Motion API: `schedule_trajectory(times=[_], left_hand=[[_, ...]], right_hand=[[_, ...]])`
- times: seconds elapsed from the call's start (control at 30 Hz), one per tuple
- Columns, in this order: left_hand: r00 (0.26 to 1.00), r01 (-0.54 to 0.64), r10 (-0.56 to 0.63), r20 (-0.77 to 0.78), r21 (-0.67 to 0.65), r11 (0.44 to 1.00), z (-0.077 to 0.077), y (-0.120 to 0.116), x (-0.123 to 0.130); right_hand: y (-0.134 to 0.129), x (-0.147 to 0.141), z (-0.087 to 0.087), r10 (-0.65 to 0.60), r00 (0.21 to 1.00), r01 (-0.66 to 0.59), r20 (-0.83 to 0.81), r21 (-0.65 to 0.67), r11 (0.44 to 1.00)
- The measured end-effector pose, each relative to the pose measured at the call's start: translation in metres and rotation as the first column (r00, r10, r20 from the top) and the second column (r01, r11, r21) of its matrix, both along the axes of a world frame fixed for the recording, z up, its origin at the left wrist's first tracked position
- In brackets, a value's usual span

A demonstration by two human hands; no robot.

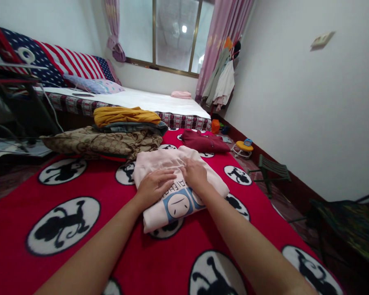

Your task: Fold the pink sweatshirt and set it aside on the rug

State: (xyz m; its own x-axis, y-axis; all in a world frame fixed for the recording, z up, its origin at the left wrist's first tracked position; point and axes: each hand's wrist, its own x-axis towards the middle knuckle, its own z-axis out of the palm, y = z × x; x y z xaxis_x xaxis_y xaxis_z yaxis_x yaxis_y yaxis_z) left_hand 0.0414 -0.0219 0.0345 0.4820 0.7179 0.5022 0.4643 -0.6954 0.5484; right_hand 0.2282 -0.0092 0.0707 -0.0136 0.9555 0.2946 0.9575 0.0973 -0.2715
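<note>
Both hands, left hand (153,185) and right hand (196,175), are laid flat, fingers spread, on the pink garment (175,184), seemingly folded; creases should be pressed outward toward twelve o'clock.

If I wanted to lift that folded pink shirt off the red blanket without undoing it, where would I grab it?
Probably by its two long side edges, hands sliding under from left and right. The pink shirt lies flat as a folded rectangle on the red blanket, its near end free. The left hand and right hand press flat on top, gripping nothing.
</note>
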Motion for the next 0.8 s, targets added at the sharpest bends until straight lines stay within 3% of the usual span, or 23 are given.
schedule_trajectory(times=[0.13, 0.27, 0.37, 0.5, 0.57, 0.63, 0.73, 0.8], left_hand=[[0.993, 0.016, -0.011, 0.114, -0.046, 0.999, 0.002, -0.001, -0.001], [0.959, -0.021, 0.038, 0.281, -0.067, 0.998, 0.005, -0.003, -0.003], [0.927, -0.117, 0.120, 0.356, -0.029, 0.993, 0.007, -0.003, -0.006], [0.869, -0.349, 0.287, 0.402, 0.088, 0.933, 0.007, 0.002, -0.013], [0.857, -0.448, 0.393, 0.335, 0.103, 0.888, 0.003, 0.008, -0.017], [0.853, -0.500, 0.473, 0.220, 0.089, 0.861, -0.004, 0.014, -0.021], [0.859, -0.511, 0.505, 0.086, 0.089, 0.855, -0.014, 0.022, -0.023], [0.862, -0.507, 0.504, 0.060, 0.103, 0.856, -0.017, 0.024, -0.024]], right_hand=[[0.025, -0.011, 0.023, -0.051, 0.994, 0.062, 0.093, -0.122, 0.991], [0.048, -0.019, 0.025, -0.017, 1.000, 0.018, 0.011, -0.159, 0.987], [0.059, -0.024, 0.028, 0.036, 0.999, -0.034, 0.012, -0.158, 0.987], [0.071, -0.032, 0.040, 0.027, 1.000, -0.027, -0.002, 0.000, 1.000], [0.075, -0.034, 0.033, 0.032, 0.999, -0.030, -0.029, 0.063, 0.998], [0.075, -0.036, 0.016, 0.058, 0.998, -0.057, -0.032, 0.043, 0.997], [0.072, -0.037, -0.009, 0.107, 0.994, -0.107, 0.002, -0.049, 0.993], [0.070, -0.035, -0.011, 0.134, 0.991, -0.132, 0.019, -0.083, 0.988]])
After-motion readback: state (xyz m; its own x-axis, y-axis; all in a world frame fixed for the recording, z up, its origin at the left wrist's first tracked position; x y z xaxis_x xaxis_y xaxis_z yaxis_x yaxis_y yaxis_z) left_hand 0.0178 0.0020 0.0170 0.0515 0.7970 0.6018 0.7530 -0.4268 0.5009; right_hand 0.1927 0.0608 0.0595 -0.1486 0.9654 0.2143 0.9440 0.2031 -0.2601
